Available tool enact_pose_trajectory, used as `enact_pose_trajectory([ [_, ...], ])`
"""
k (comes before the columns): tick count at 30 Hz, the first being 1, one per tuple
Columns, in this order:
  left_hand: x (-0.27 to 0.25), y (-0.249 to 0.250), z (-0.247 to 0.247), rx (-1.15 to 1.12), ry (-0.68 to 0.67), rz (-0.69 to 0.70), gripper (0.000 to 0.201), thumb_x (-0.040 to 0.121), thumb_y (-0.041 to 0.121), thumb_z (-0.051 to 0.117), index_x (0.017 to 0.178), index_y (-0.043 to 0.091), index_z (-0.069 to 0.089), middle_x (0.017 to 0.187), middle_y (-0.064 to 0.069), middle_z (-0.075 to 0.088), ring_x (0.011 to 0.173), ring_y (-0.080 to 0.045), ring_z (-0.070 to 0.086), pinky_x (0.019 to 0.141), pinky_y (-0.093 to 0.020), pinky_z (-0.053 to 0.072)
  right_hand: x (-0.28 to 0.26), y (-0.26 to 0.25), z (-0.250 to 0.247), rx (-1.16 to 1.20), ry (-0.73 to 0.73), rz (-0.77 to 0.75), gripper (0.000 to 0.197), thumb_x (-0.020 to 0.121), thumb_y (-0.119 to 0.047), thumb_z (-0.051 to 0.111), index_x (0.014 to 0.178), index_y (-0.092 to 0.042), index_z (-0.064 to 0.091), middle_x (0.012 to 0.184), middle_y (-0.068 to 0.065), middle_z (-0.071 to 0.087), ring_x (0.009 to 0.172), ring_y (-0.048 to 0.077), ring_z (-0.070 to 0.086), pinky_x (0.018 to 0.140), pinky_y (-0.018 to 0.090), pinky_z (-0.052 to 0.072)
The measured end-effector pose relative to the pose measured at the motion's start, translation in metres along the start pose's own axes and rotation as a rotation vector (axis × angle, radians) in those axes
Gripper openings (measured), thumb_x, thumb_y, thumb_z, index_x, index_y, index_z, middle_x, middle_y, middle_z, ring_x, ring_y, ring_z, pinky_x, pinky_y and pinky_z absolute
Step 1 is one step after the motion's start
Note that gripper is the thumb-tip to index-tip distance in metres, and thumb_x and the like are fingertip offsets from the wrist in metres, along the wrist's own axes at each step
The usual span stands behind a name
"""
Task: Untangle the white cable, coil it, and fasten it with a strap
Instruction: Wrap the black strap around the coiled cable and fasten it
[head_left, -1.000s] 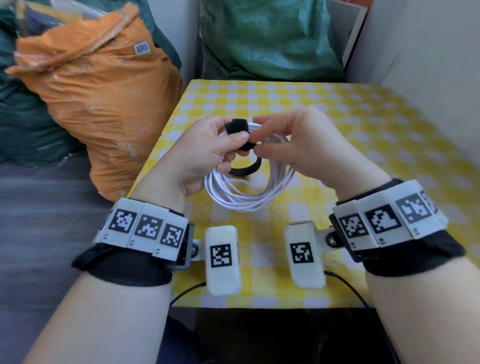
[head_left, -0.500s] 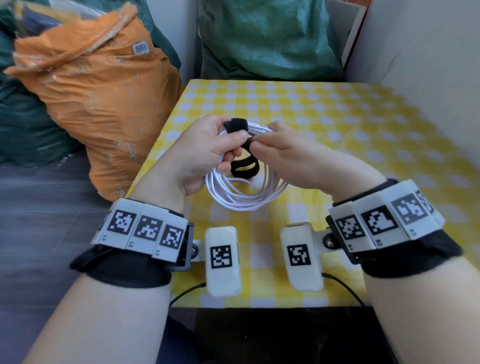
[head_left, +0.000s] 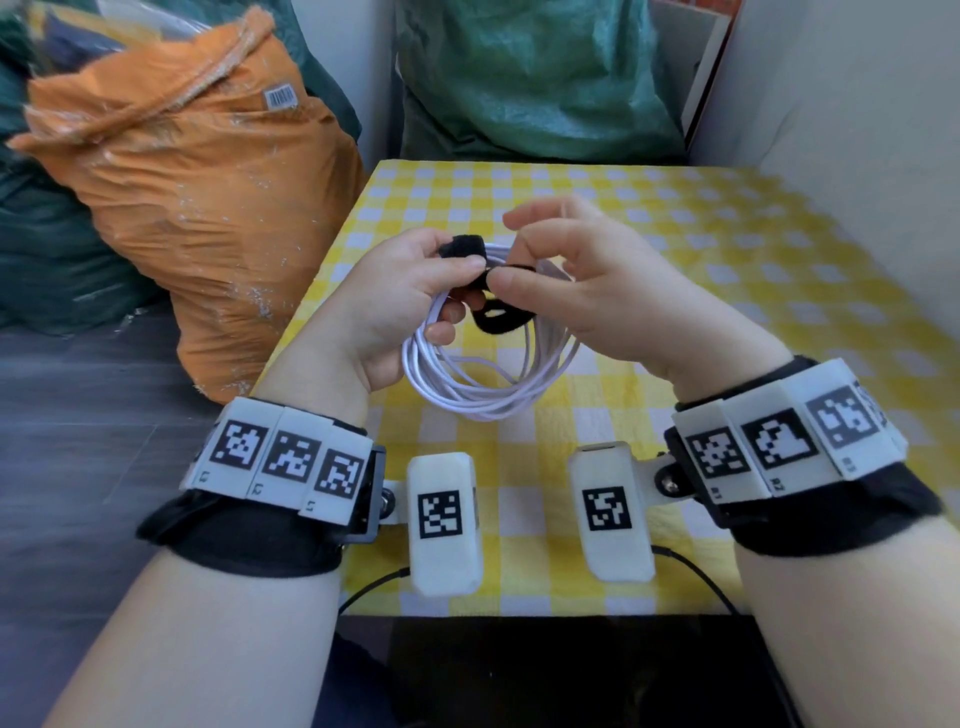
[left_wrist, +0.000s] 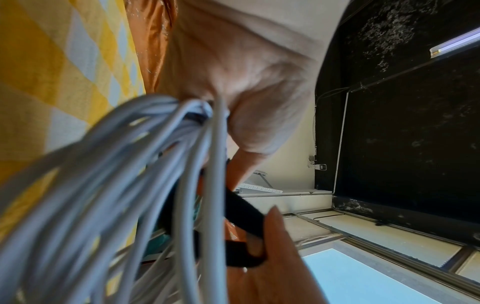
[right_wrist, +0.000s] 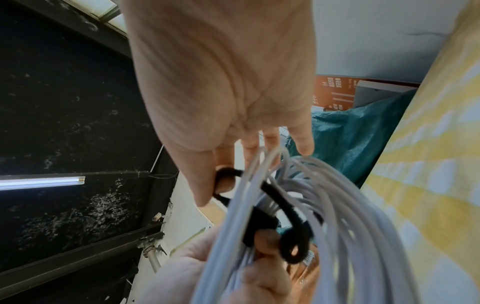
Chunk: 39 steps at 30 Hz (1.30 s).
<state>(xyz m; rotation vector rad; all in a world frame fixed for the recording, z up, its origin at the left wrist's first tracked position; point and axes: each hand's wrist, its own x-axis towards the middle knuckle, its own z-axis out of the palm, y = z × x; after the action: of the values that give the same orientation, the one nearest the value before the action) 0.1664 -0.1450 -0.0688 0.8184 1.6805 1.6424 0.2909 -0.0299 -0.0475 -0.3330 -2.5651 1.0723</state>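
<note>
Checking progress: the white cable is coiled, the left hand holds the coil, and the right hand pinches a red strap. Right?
Not quite: the strap is black, as the head view shows. The white cable is coiled, held by the left hand, and the right hand pinches the strap.

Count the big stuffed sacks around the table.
3 clearly visible: an orange sack left of the table, a green sack behind its far edge, and a dark green sack behind the orange one. More may be hidden.

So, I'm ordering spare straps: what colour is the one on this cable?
Black. The strap shows best in the head view.
</note>
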Motion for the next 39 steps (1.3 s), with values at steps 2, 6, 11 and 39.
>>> enact_pose_trajectory([
  [2,0.000,0.000,-0.001,-0.017,0.007,-0.018,0.021,0.096,0.006,0.045,0.115,0.005,0.053,0.071,-0.009,0.049,0.053,-0.012,0.040,0.035,-0.017,0.027,-0.001,-0.002,-0.002,0.039,0.021,-0.044,0.025,0.090,-0.031,0.061,0.068,-0.019,0.057,0.117,-0.005,0.046,0.105,-0.002,0.044,0.082,-0.001,0.030],
  [6,-0.001,-0.001,-0.004,0.011,-0.021,-0.048,0.026,0.094,0.002,0.042,0.117,0.008,0.053,0.071,-0.011,0.046,0.053,-0.016,0.035,0.036,-0.020,0.021,-0.002,-0.006,-0.004,0.277,0.010,-0.120,0.043,0.089,-0.034,0.054,0.068,0.003,0.050,0.070,0.013,0.050,0.066,0.025,0.048,0.066,0.026,0.040],
  [11,-0.005,0.000,-0.005,0.087,-0.110,-0.061,0.020,0.091,0.002,0.040,0.095,0.013,0.056,0.064,-0.011,0.047,0.048,-0.017,0.032,0.036,-0.023,0.020,-0.004,-0.008,-0.007,0.425,-0.050,-0.115,0.028,0.096,-0.025,0.046,0.071,-0.012,0.048,0.053,-0.007,0.039,0.051,0.012,0.035,0.070,0.048,0.044],
  [39,-0.009,0.000,-0.004,-0.056,-0.224,0.104,0.027,0.079,0.009,0.062,0.105,0.007,0.055,0.063,0.001,0.049,0.049,-0.009,0.035,0.038,-0.019,0.022,0.003,0.012,-0.007,0.176,0.137,0.253,0.015,0.089,-0.029,0.062,0.080,-0.017,0.065,0.068,-0.003,0.060,0.056,0.009,0.047,0.054,0.023,0.039],
])
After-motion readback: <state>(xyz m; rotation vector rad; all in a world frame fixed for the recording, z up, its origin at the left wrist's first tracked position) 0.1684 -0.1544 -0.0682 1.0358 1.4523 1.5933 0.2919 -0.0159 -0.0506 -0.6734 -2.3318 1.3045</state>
